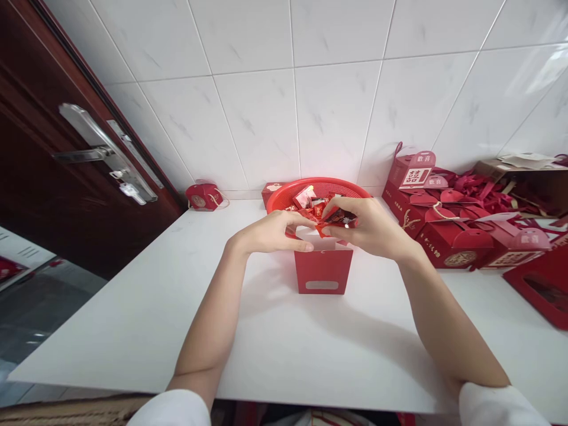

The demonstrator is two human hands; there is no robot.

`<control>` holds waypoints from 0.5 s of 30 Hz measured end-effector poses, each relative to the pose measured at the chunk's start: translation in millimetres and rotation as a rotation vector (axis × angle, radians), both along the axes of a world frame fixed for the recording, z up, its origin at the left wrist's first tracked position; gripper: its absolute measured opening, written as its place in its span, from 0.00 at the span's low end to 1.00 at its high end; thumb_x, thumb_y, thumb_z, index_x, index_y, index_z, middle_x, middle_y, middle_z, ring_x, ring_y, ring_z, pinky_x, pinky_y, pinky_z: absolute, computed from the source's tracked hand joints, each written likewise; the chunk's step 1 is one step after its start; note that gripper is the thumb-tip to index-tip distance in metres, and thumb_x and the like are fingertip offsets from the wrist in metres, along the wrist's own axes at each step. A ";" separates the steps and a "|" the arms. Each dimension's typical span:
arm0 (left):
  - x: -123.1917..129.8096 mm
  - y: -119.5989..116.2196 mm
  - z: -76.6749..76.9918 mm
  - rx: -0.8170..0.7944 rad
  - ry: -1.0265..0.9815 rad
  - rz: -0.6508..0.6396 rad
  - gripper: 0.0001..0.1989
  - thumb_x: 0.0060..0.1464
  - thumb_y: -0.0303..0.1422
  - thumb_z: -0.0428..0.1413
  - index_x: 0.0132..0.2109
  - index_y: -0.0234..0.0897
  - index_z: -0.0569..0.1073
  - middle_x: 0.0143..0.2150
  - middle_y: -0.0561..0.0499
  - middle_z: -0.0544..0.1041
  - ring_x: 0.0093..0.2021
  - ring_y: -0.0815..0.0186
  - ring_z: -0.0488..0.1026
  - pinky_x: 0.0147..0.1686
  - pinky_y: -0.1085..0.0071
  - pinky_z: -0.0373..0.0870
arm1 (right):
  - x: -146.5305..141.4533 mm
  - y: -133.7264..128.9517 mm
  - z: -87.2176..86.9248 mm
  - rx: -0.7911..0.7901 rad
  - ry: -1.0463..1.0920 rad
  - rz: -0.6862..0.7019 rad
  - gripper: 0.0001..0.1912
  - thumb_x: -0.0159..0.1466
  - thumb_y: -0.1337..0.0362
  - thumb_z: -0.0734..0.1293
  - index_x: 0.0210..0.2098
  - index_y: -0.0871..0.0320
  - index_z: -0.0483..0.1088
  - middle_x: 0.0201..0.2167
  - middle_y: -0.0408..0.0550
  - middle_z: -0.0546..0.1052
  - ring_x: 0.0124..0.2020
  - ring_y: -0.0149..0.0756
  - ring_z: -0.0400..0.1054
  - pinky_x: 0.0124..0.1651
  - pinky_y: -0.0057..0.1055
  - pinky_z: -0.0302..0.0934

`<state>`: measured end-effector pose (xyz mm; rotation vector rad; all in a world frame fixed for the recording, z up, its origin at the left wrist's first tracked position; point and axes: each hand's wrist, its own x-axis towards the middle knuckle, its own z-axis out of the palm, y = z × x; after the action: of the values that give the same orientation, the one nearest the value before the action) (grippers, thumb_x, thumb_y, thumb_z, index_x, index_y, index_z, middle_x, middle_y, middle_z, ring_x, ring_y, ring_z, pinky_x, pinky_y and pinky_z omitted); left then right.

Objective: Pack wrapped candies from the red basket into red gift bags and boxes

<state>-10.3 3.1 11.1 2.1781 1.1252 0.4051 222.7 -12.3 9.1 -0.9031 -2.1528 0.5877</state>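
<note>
An upright red gift box stands on the white table, its top open and pale inner flaps raised. My left hand is at the box's left rim, thumb in front and fingers behind, curled about a white flap. Over the right side of the opening, my right hand is closed on wrapped candies in dark and red wrappers. Its fingertips nearly meet those of my left hand. Right behind the box, a red plastic basket holds several wrapped sweets. The box's inside is mostly hidden by my hands and the flaps.
Several finished-looking red gift boxes cluster at the right, beside a cardboard box and red ribbons. A small red box sits near the back left corner. The tiled wall borders the table; a dark door stands left.
</note>
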 end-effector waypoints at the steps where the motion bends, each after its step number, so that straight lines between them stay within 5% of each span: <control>1: 0.1 -0.4 0.7 -0.003 0.010 -0.004 0.26 0.51 0.46 0.65 0.57 0.45 0.79 0.57 0.49 0.78 0.57 0.54 0.74 0.52 0.63 0.73 | 0.1 0.5 0.0 -0.004 -0.002 0.000 0.01 0.62 0.66 0.69 0.34 0.57 0.72 0.28 0.44 0.77 0.27 0.32 0.67 0.29 0.28 0.55; 8: 0.9 -2.2 2.0 -0.027 0.015 -0.018 0.25 0.53 0.43 0.63 0.57 0.43 0.78 0.56 0.49 0.79 0.54 0.55 0.75 0.51 0.63 0.73 | -7.0 7.1 -6.9 -0.051 -0.065 0.059 0.05 0.63 0.63 0.70 0.32 0.57 0.71 0.29 0.44 0.75 0.29 0.32 0.66 0.30 0.28 0.55; 15: -0.5 0.0 -0.1 -0.011 0.020 -0.020 0.28 0.52 0.47 0.63 0.59 0.44 0.77 0.61 0.48 0.77 0.58 0.53 0.73 0.53 0.63 0.72 | -3.9 4.8 -3.1 -0.261 0.273 0.036 0.09 0.66 0.56 0.67 0.38 0.56 0.69 0.34 0.45 0.74 0.32 0.35 0.70 0.31 0.31 0.66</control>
<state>-10.8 3.1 11.1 2.1868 1.1128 0.3677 218.8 -7.5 6.0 -0.8652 -1.8779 0.9687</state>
